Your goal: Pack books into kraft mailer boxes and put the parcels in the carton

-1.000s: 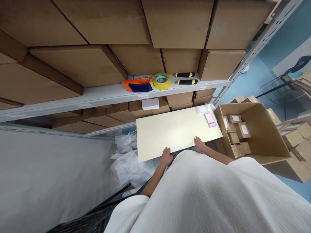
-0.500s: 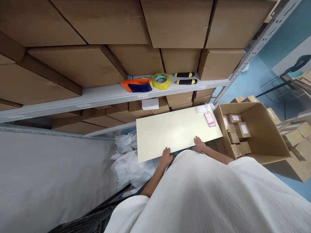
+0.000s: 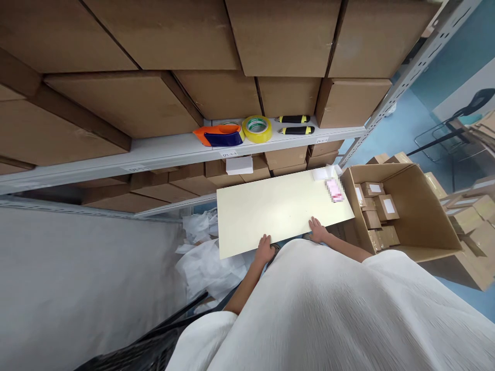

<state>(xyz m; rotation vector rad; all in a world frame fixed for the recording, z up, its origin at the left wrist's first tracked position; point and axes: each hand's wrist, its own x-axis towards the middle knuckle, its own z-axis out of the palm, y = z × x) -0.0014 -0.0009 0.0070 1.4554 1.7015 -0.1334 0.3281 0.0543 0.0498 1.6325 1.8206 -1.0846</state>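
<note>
My left hand [image 3: 265, 248] rests on the near edge of a pale cream table top [image 3: 278, 206], fingers curled over the rim. My right hand [image 3: 318, 229] lies on the same edge a little to the right, fingers stretched flat on the surface. Neither hand holds a loose object. At the table's far right corner lie a pink item [image 3: 334, 189] and a white packet [image 3: 322, 173].
A metal shelf [image 3: 162, 149] carries an orange tape dispenser [image 3: 218, 136], a yellow tape roll [image 3: 257, 128] and two black-and-yellow knives [image 3: 294, 124] among brown cartons. An open carton [image 3: 410, 206] with several small labelled boxes stands right. White plastic wrap [image 3: 204, 257] lies left.
</note>
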